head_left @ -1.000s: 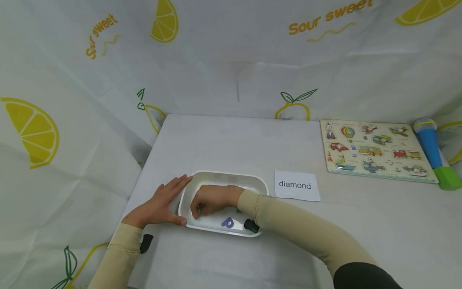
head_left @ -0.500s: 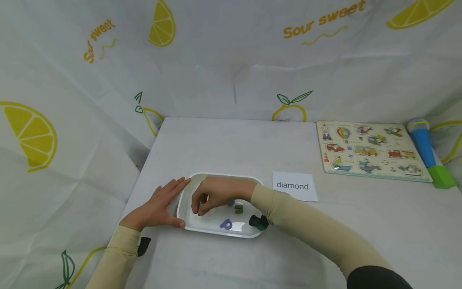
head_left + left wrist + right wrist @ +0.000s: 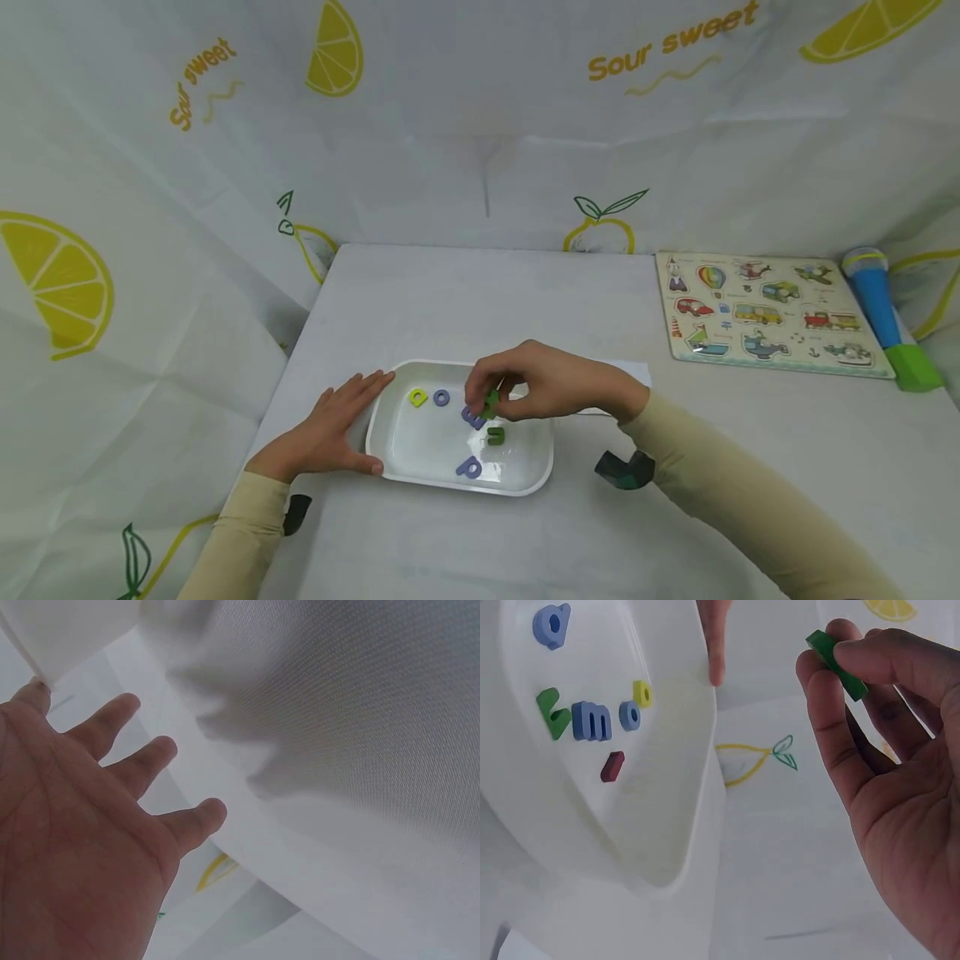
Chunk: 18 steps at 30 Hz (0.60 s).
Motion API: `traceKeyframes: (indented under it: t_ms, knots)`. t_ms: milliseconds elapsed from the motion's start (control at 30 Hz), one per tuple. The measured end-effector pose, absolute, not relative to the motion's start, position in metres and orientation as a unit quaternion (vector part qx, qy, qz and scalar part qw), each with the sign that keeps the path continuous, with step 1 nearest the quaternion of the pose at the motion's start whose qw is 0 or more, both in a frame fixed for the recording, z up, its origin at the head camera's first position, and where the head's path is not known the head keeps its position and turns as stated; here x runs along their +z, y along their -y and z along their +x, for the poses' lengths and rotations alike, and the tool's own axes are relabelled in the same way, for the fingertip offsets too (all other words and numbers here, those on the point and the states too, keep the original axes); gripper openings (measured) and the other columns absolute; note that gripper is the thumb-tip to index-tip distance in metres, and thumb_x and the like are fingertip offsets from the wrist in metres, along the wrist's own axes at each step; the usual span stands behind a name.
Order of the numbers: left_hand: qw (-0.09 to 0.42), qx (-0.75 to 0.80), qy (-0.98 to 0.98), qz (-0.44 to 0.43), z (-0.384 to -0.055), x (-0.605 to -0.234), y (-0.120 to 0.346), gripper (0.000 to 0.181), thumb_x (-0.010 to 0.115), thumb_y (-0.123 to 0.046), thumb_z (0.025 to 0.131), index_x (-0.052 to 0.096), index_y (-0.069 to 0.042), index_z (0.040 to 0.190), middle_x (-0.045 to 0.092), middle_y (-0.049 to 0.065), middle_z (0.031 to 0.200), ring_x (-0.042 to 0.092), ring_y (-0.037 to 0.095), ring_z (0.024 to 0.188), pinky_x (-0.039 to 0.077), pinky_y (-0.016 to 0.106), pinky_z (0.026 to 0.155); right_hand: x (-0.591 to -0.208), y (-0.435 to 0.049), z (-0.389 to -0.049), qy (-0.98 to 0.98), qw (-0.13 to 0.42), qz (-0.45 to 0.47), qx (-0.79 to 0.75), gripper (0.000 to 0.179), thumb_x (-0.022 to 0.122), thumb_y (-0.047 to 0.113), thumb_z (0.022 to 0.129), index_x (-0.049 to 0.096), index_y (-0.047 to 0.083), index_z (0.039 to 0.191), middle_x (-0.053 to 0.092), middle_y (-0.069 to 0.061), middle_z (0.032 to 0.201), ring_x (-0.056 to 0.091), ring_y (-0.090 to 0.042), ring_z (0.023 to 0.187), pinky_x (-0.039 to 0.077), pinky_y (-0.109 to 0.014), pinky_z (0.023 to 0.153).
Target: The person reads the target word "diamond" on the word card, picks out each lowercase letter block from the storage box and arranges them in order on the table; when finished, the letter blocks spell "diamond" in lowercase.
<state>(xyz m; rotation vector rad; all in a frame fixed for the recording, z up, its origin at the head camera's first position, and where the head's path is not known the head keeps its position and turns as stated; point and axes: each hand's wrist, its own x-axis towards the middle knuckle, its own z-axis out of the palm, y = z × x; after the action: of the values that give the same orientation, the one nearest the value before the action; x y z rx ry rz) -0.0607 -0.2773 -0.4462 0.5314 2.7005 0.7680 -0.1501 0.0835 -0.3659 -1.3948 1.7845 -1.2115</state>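
My left hand rests with its fingers spread against the left end of a white tray. Over the tray's right half, my right hand pinches a green toy letter between thumb and fingertips; which letter it is I cannot tell. In the tray lie a yellow letter, a blue-purple o, a blue-purple m, a green letter and another blue-purple letter with a loop. The right wrist view also has a small dark red piece, which the hand hides in the head view.
A white card lies right of the tray, mostly covered by my right hand and wrist. At the back right are a wooden picture puzzle board and a blue toy microphone with a green base. A lemon-print cloth hangs behind the table.
My right hand has come up from the left part of the tray and moved right, carrying the green letter. Letters it covered now show, while the "diamond" card is largely hidden. My left hand stays put.
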Motion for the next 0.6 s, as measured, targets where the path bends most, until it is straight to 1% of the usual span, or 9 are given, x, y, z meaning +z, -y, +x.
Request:
traceKeyframes:
  t_ms: [133, 233, 367, 500, 600]
  knots:
    - [0.143, 0.267, -0.935, 0.183, -0.061, -0.447, 0.277, 0.126, 0.089, -0.062, 0.063, 0.022, -0.025, 0.163, 0.026, 0.013, 0.164, 0.017, 0.044, 0.149, 0.009, 0.073, 0.11, -0.365, -0.112, -0.143, -0.681, 0.265, -0.494, -0.471, 0.019, 0.066, 0.004, 0.097, 0.066, 0.017, 0.111, 0.07, 0.005, 0.105, 0.068, -0.015, 0.096, 0.057, -0.035, 0.085]
    - [0.144, 0.269, -0.935, 0.183, -0.061, -0.448, 0.278, 0.126, 0.089, -0.062, 0.063, 0.021, -0.026, 0.163, 0.026, 0.013, 0.164, 0.017, 0.044, 0.149, 0.008, 0.073, 0.11, -0.368, -0.134, -0.136, -0.692, 0.253, -0.478, -0.478, 0.018, 0.068, 0.009, 0.098, 0.065, 0.018, 0.114, 0.07, 0.002, 0.106, 0.068, -0.016, 0.096, 0.057, -0.035, 0.084]
    - [0.143, 0.269, -0.934, 0.185, -0.061, -0.448, 0.278, 0.126, 0.089, -0.063, 0.063, 0.021, -0.026, 0.163, 0.026, 0.013, 0.164, 0.017, 0.045, 0.149, 0.009, 0.073, 0.11, -0.376, -0.161, -0.127, -0.719, 0.235, -0.446, -0.478, 0.027, 0.07, 0.009, 0.097, 0.062, 0.019, 0.121, 0.069, -0.001, 0.108, 0.068, -0.017, 0.096, 0.057, -0.035, 0.083]
    - [0.145, 0.267, -0.935, 0.186, -0.061, -0.447, 0.278, 0.126, 0.089, -0.062, 0.064, 0.021, -0.025, 0.163, 0.027, 0.013, 0.164, 0.017, 0.045, 0.149, 0.009, 0.073, 0.111, -0.386, -0.185, -0.117, -0.745, 0.22, -0.404, -0.483, 0.038, 0.075, 0.011, 0.093, 0.058, 0.018, 0.127, 0.065, -0.005, 0.11, 0.069, -0.018, 0.093, 0.058, -0.034, 0.081]
    - [0.145, 0.266, -0.935, 0.184, -0.06, -0.448, 0.278, 0.125, 0.088, -0.062, 0.064, 0.021, -0.025, 0.163, 0.028, 0.014, 0.163, 0.018, 0.045, 0.149, 0.009, 0.073, 0.11, -0.397, -0.197, -0.111, -0.761, 0.205, -0.379, -0.484, 0.042, 0.077, 0.008, 0.091, 0.057, 0.017, 0.127, 0.064, -0.005, 0.106, 0.069, -0.019, 0.091, 0.058, -0.033, 0.08]
